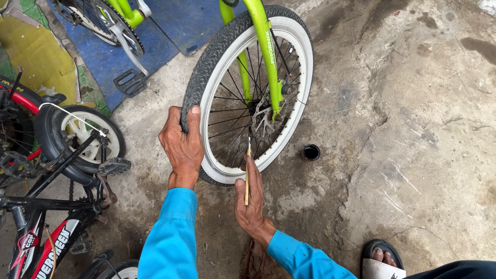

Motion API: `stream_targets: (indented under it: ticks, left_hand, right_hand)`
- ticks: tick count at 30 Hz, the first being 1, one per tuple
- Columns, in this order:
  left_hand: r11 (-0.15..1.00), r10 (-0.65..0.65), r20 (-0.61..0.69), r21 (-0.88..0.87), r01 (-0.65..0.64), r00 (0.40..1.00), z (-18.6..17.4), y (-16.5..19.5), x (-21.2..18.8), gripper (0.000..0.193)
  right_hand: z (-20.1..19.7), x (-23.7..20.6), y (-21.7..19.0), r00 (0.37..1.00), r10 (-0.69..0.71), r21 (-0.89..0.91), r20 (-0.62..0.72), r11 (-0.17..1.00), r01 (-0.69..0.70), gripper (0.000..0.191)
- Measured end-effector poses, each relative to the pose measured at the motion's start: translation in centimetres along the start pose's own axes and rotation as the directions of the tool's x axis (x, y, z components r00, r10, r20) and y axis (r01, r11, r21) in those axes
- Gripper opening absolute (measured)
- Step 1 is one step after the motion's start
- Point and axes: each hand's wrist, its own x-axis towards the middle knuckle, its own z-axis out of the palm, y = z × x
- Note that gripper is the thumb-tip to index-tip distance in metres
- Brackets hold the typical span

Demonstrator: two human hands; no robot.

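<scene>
A lime-green bicycle stands on concrete, its front wheel [289,57] with a black tyre, white sidewall and black spokes right in front of me. My left hand [181,144] grips the tyre at its lower left edge. My right hand [250,199] holds a thin wooden-handled brush [247,170], whose tip reaches between the spokes toward the hub and brake disc [263,120]. Both my sleeves are bright blue.
A small round black pot [311,152] sits on the ground right of the wheel. A black-and-red bicycle [51,170] with a white-rimmed wheel crowds the left side. Blue mat [175,26] and the green bike's crank and pedal [130,82] lie behind. My sandalled foot [382,258] is lower right.
</scene>
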Motion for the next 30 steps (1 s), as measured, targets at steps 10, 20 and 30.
stream_targets:
  ticks: [10, 20, 30]
  left_hand:
    - [0.999, -0.007, -0.014, 0.038, 0.007, 1.0, 0.0, 0.1, -0.1, 0.041]
    - [0.999, -0.025, -0.001, 0.036, 0.025, 1.0, -0.1, 0.4, 0.0, 0.038]
    - [0.997, 0.061, -0.069, 0.053, -0.057, 0.996, -0.3, 0.5, 0.3, 0.039]
  right_hand:
    - [1.6, 2.2, -0.4, 0.996, -0.035, -0.106, -0.086, 0.994, 0.025, 0.065]
    - [0.8, 1.1, -0.7, 1.0, 0.027, -0.003, -0.014, 1.0, -0.027, 0.066]
    - [-1.7, -1.0, -0.7, 0.992, -0.07, 0.043, 0.102, 0.997, 0.066, 0.057]
